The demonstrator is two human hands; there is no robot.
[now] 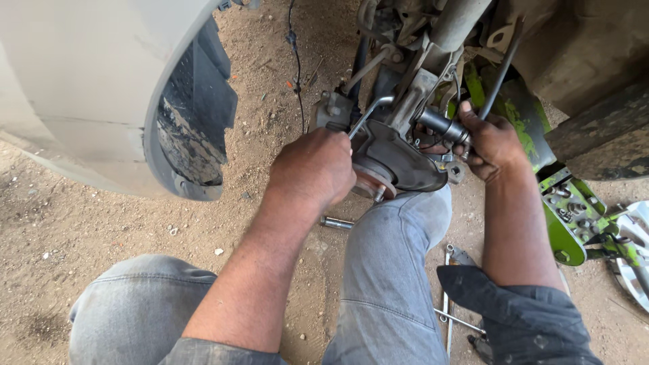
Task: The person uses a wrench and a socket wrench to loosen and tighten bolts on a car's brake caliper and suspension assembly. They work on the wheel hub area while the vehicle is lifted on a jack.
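Left hand (312, 169) was fisted around a bent wrench (368, 111) at the wheel hub (378, 169), likely for leverage; right hand (493, 145) wrapped a black socket (443, 126), apparently bracing the opposite side

Both arms extended forward. Left hand (312, 169) fisted, knuckles up. Right hand (492, 143) curled closed, thumb raised, sleeve pushed to forearm.

Dull greasy metal wheel hub (399, 165), matt black socket (443, 126) at three o'clock, rough dusty dirt ground (81, 223), faded grey denim trousers (385, 270)
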